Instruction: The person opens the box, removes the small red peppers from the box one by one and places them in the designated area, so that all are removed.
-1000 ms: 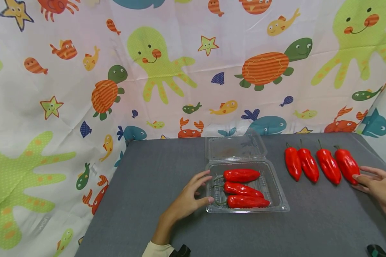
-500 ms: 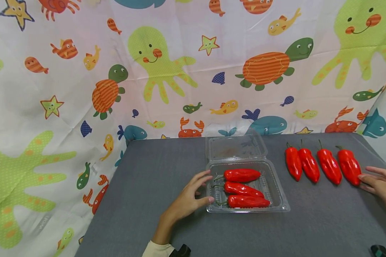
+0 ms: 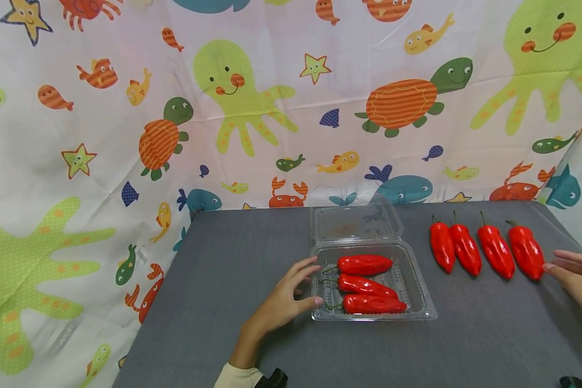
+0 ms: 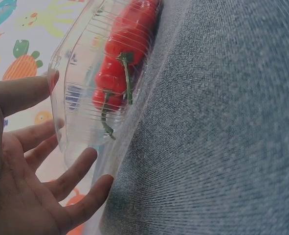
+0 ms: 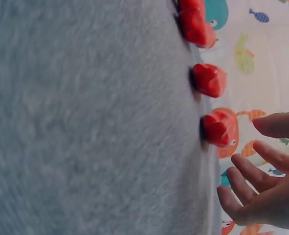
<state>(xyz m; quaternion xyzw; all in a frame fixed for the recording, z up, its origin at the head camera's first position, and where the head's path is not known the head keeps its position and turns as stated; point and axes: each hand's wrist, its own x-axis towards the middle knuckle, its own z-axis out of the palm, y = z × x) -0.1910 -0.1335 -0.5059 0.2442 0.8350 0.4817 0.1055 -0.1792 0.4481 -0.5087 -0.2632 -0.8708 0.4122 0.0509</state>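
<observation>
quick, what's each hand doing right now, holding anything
Left hand: open, fingers resting against the clear container, holding nothing.
Right hand: open, empty, just beside the rightmost pepper.

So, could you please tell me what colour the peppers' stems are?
Green stems, seen best in the left wrist view.

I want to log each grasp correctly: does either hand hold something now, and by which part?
Nothing is held. The left hand rests open with fingertips against the clear container at its left wall; the right hand is open beside the rightmost pepper, apart from it.
</observation>
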